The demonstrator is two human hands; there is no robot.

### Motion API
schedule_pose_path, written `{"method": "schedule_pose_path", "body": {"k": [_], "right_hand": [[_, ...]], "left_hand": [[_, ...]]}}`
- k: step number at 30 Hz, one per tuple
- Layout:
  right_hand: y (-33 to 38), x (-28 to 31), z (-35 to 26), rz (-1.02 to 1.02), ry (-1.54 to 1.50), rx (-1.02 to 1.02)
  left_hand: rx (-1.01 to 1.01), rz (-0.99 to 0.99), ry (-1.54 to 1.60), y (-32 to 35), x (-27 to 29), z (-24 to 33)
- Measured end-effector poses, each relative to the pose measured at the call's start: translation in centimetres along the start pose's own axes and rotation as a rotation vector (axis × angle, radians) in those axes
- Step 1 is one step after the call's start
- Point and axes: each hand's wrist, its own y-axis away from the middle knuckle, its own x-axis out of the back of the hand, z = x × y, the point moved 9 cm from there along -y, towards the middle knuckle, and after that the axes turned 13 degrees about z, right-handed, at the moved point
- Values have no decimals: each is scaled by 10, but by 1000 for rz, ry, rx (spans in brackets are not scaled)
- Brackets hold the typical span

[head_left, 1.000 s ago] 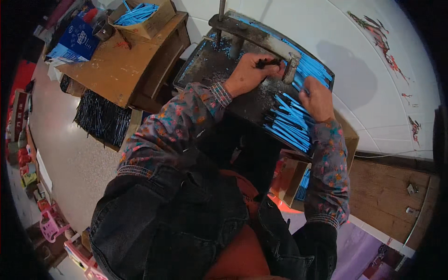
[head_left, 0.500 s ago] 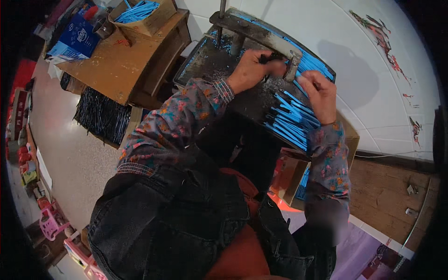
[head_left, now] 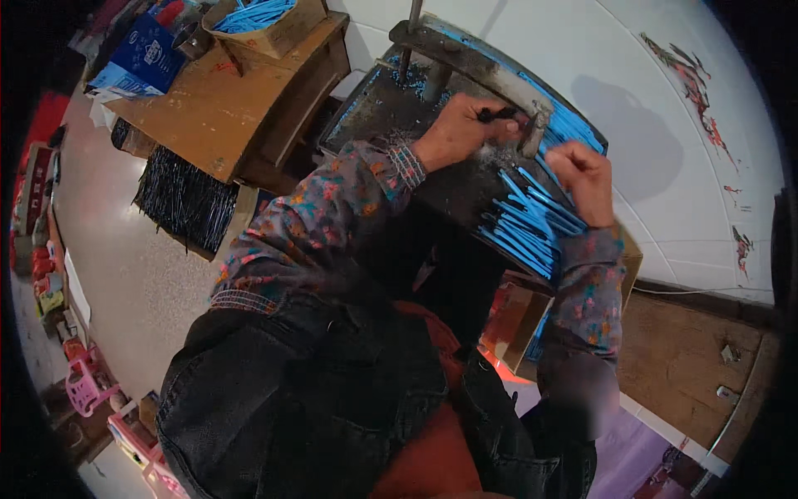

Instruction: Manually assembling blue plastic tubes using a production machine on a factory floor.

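Blue sticks [head_left: 525,223] under right hand [head_left: 583,170] fingers; left hand [head_left: 457,129] grips black handle [head_left: 497,114].

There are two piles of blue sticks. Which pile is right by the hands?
The loose pile of blue sticks on the dark metal bench, touching the right hand. The other pile sits in a cardboard box on the wooden table, far from both hands.

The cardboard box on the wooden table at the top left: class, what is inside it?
The cardboard box holds a heap of thin blue sticks, like those on the dark press bed beside the right hand. Anything beneath the heap is covered.
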Motion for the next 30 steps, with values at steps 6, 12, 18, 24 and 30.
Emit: {"method": "schedule_pose_path", "body": {"k": [6, 12, 18, 24, 30], "right_hand": [[9, -4, 36, -139, 436, 340], [11, -5, 33, -37, 742, 606], [16, 5, -17, 141, 262, 302], [16, -12, -3, 157, -118, -115], [9, -15, -4, 122, -83, -75]], "left_hand": [[-77, 13, -48, 9, 1, 11], [-56, 3, 98, 11, -2, 16], [-18, 13, 176, 6, 7, 3], [-33, 9, 52, 3, -3, 1], [-33, 25, 9, 1, -2, -6]]}}
